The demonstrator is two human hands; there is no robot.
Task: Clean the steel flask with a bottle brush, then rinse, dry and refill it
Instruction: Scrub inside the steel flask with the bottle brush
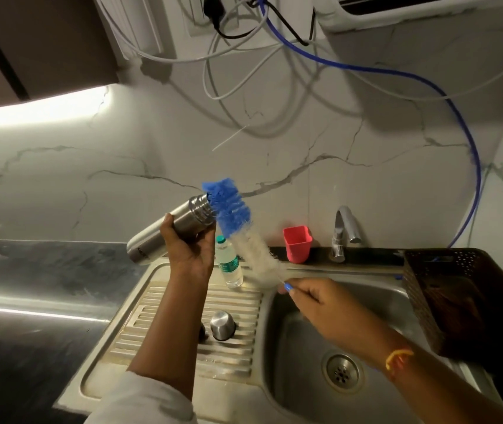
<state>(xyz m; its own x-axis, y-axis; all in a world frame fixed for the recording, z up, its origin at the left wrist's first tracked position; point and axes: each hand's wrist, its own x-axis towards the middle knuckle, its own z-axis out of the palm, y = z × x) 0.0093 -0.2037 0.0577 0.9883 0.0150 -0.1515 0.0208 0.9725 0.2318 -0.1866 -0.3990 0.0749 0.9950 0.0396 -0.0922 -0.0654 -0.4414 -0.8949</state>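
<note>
The left hand (187,246), raised above the drainboard (164,325), grips the flask (170,229) tilted, mouth up-right. The right hand (314,301), extended over the sink (305,356), pinches the brush (234,215) handle; blue bristles touch the flask mouth.

You are standing at a kitchen counter, and it looks domestic. In front of you a stainless steel sink (290,377) with a ribbed drainboard (152,307) on its left is set into a dark worktop (29,270). A chrome tap (343,231) stands at its far edge. Behind it rises a marble-look backsplash (121,148), lit at far left by a light strip (29,108) under a wall cabinet (45,41). A dark perforated basket (427,286) sits on the right.
</note>
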